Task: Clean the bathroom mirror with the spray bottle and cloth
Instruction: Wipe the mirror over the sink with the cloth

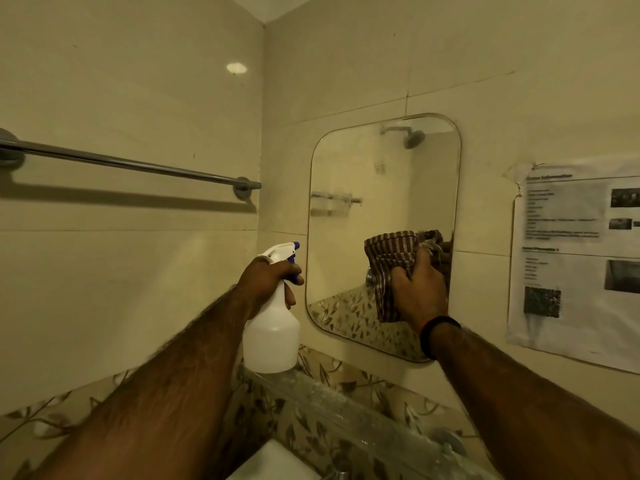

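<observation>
1. The tiled walls (138, 81) met in a corner above and between the two hands, cream tiles over a band of leaf-patterned ones lower down.
2. The mirror (381, 188), a rounded rectangle fixed to the right-hand wall, stood directly in front of the right hand and just right of the left hand's grip; a shower head and a rail were reflected in its upper half.
3. A printed paper notice (571, 258) was stuck to the wall well to the right of the right hand (its text too blurred to read).
4. The towel rail (131, 164) ran along the left wall, above and to the left of the left hand.
5. A clear shelf (346, 393) lay below both hands, under the mirror.
6. The white spray bottle (272, 337) hung upright from the left hand's grip, its body below the fist, its blue nozzle tip pointing right toward the mirror.
7. The striped brown cloth (389, 261) was bunched against the lower right part of the glass, spilling out above and to the left of the right hand.
8. The right hand (417, 292) gripped the cloth with curled fingers, a dark band on its wrist.
9. The left hand (268, 277) was wrapped around the bottle's neck, a finger on the blue trigger.
</observation>
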